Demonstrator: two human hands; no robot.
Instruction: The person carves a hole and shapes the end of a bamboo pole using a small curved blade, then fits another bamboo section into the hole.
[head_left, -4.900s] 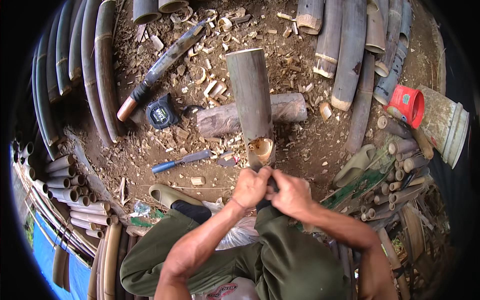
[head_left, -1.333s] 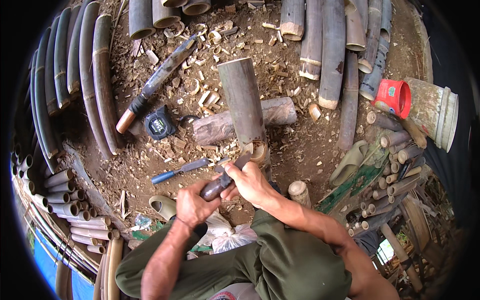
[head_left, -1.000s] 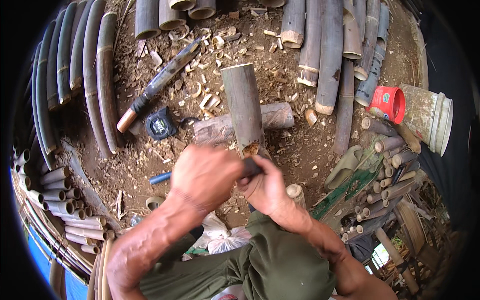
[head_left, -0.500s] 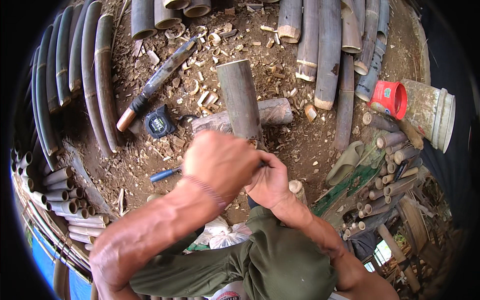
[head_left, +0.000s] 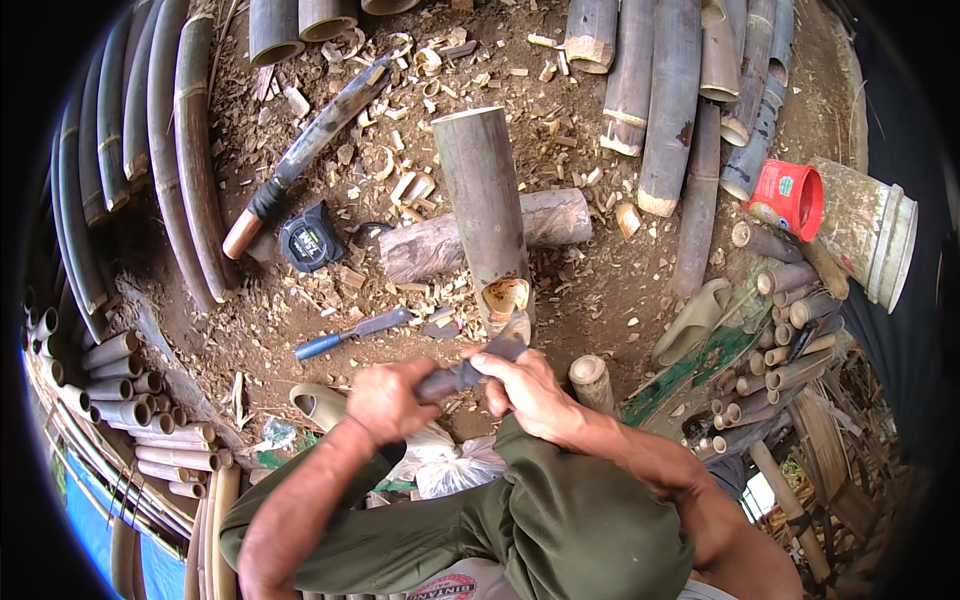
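Note:
A thick bamboo section (head_left: 480,190) lies in front of me, propped across a short log (head_left: 415,250). An opening with a pale cut face shows at its near end. My left hand (head_left: 388,402) is closed round the handle of a dark-bladed knife (head_left: 445,382). My right hand (head_left: 530,388) also grips the knife farther forward, thumb on top. Its blade points at the bamboo's near end, close to the opening; whether it touches, I cannot tell. Left of the bamboo lie a blue-handled chisel (head_left: 325,346), a black tape measure (head_left: 311,240) and a long blade with a wooden handle (head_left: 310,155).
Wood chips cover the dirt floor. Long bamboo poles (head_left: 190,130) lie at the left, more poles (head_left: 665,120) at the far right. A red container (head_left: 795,200) and dirty bucket (head_left: 865,235) lie right. Cut bamboo pieces (head_left: 120,385) are stacked left. An upright stub (head_left: 591,385) stands beside my right hand.
Both hands have drawn back toward me, my left hand moving down and left. The bamboo's cut near end and the knife now show; the hands hid them before.

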